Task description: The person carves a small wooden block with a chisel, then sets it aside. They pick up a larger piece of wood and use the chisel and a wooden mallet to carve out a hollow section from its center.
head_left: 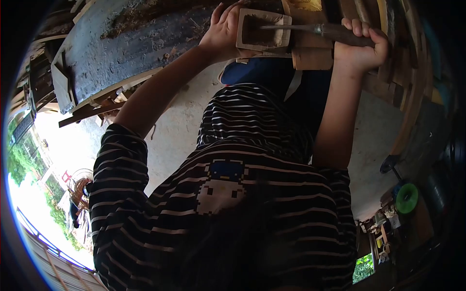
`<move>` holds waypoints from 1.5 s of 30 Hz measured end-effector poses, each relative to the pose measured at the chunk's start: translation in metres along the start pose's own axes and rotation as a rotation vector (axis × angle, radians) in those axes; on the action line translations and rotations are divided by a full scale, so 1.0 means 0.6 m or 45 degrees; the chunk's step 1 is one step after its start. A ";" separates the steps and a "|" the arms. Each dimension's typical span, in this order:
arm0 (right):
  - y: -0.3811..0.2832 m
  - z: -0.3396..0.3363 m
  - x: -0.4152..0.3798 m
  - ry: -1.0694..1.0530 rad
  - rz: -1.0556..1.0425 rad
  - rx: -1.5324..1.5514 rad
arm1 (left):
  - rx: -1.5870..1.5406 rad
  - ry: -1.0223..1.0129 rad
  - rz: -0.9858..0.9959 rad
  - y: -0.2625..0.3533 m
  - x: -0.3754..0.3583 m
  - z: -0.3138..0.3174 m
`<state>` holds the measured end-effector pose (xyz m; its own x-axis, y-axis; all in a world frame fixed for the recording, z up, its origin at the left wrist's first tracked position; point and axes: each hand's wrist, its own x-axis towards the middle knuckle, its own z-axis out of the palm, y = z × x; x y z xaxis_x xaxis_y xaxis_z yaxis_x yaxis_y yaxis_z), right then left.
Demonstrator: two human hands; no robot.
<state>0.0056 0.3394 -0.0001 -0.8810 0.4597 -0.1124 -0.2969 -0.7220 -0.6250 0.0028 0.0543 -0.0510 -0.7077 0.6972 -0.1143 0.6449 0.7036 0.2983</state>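
Observation:
A squarish wooden block [244, 39] with a hollowed, dark inside is near the top middle of the head view. My left hand [223, 31] is closed against its left side, holding it; some of the fingers are hidden behind it. My right hand [361, 46] is wrapped around the dark wooden handle of a chisel [297, 27]. Its thin metal shaft points left across the block's right rim, and the end lies in the hollow. The exact shape of the cutting edge is too dark to make out.
A large dark slab [131, 53] with shavings on it lies at upper left. Beside the block is a short piece of wood [313, 58], with several long strips [410, 72] on the right. A green round object [407, 198] stands at lower right on the concrete floor [182, 116].

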 end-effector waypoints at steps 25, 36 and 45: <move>-0.012 0.017 -0.069 -0.009 -0.085 -0.109 | 0.013 0.279 0.022 -0.010 -0.005 0.037; -0.186 0.249 -0.220 -1.316 -0.525 -0.625 | -0.061 0.378 -0.034 0.006 -0.005 0.028; -0.243 0.303 -0.248 -1.671 -0.332 -1.429 | 0.026 0.312 -0.108 0.007 -0.002 0.032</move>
<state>0.1132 0.2824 0.2484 -0.7121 -0.6019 0.3614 -0.5901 0.2343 -0.7726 0.0119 0.0593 -0.0677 -0.8067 0.5831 0.0959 0.5842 0.7625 0.2780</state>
